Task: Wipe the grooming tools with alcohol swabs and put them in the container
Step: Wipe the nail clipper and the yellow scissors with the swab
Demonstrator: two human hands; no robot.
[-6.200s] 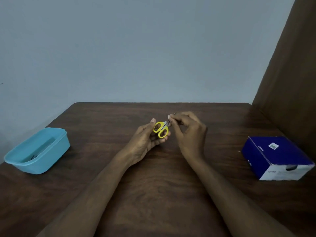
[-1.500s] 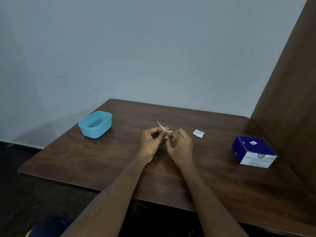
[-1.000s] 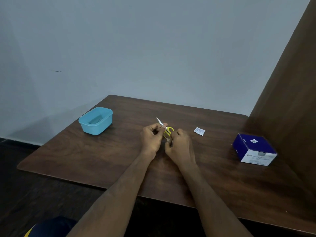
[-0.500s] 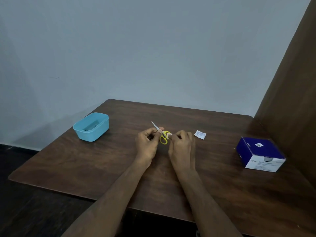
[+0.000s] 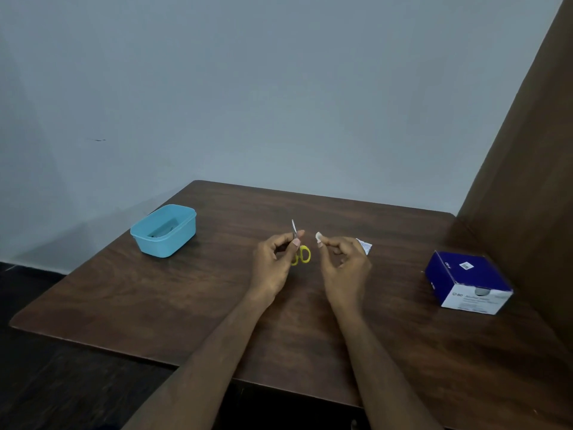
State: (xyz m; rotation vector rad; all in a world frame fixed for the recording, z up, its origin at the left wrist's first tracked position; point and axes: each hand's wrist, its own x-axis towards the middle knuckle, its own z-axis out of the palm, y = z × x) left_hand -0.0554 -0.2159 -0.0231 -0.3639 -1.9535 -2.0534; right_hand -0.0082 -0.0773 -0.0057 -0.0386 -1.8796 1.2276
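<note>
My left hand (image 5: 273,262) pinches small scissors (image 5: 300,249) near the pivot, above the middle of the table. Their yellow handles hang down and the silver blades point up. My right hand (image 5: 344,262) pinches a small white alcohol swab (image 5: 318,237) between thumb and fingertips, a short gap to the right of the scissors. The light blue container (image 5: 164,231) stands at the table's left, with dark tools dimly visible inside.
A torn white swab wrapper (image 5: 365,245) lies on the brown wooden table (image 5: 186,299) just behind my right hand. A blue and white swab box (image 5: 465,282) sits at the right. A brown panel rises along the right side; a grey wall stands behind.
My hands have drawn apart: the swab has come off the scissors and moved right. The scissors have turned so the blades point up and the handles hang down.
</note>
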